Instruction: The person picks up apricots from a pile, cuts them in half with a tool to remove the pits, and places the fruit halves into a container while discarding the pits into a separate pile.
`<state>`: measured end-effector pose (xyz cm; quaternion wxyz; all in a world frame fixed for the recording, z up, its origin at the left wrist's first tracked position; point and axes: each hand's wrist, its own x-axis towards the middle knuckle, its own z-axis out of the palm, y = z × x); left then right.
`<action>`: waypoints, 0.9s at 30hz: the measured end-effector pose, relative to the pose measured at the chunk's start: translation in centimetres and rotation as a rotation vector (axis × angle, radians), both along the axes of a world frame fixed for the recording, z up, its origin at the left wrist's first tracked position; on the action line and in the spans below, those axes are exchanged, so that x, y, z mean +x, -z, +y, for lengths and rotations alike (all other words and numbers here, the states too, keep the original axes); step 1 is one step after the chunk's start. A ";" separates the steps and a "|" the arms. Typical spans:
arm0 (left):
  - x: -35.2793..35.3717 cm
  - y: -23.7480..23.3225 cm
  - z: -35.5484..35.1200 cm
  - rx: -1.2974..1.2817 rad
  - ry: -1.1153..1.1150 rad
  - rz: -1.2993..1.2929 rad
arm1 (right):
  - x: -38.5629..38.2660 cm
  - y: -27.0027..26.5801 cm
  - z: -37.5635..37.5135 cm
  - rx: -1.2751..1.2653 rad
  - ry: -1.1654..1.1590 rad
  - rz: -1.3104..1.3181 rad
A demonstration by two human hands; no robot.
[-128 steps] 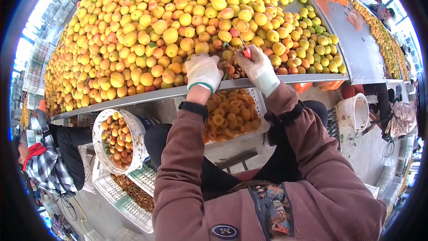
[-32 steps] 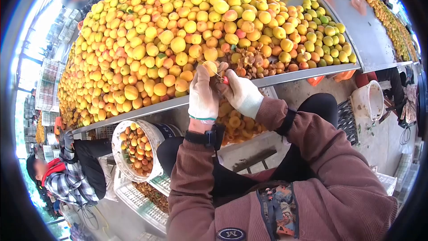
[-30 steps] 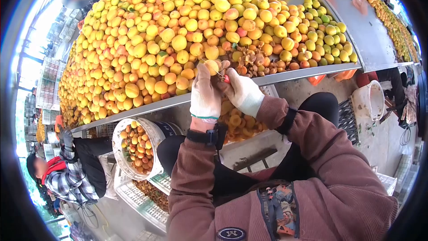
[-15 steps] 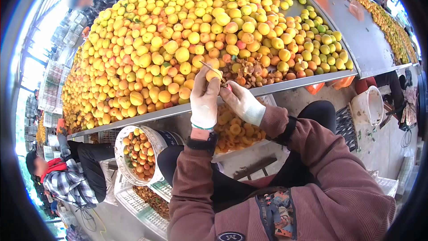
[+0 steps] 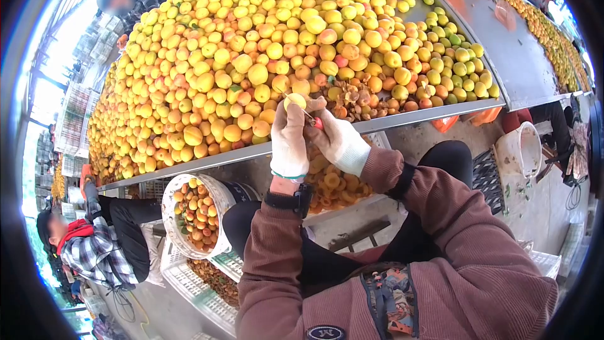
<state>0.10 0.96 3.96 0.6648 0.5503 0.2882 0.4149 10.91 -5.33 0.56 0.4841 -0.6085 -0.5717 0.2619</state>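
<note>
My left hand (image 5: 289, 141), in a whitish glove, is closed round a yellow apricot (image 5: 294, 101) at the table's front edge. Close on its right, my gloved right hand (image 5: 336, 138) grips a small knife by its red handle (image 5: 316, 123); the thin blade lies against the fruit. Behind both hands a large heap of yellow and orange apricots (image 5: 207, 82) covers the metal table (image 5: 428, 115). Brown pits and scraps (image 5: 358, 97) lie among the fruit just beyond my right hand. Below my hands, a crate of halved apricots (image 5: 333, 186) is partly hidden by them.
A white bucket of apricots (image 5: 223, 204) stands left of my knees, above a white crate (image 5: 204, 302) with brown pits. At the far left sits a person in a checked shirt (image 5: 104, 255); another is at the upper left. A white bucket (image 5: 522, 150) stands at the right.
The apricot has turned in my left hand. My right hand has shifted slightly left and its fingers have curled higher, with more of the red handle showing.
</note>
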 end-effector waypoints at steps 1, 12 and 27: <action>-0.1 0.2 0.0 0.001 -0.003 0.001 | 0.0 -0.1 0.0 0.001 -0.003 0.001; -0.9 1.1 1.1 -0.087 -0.006 0.126 | 0.2 -0.9 -0.2 -0.098 -0.026 0.034; -0.2 1.0 -0.7 -0.102 0.005 -0.113 | -0.1 0.3 0.3 -0.017 0.024 -0.134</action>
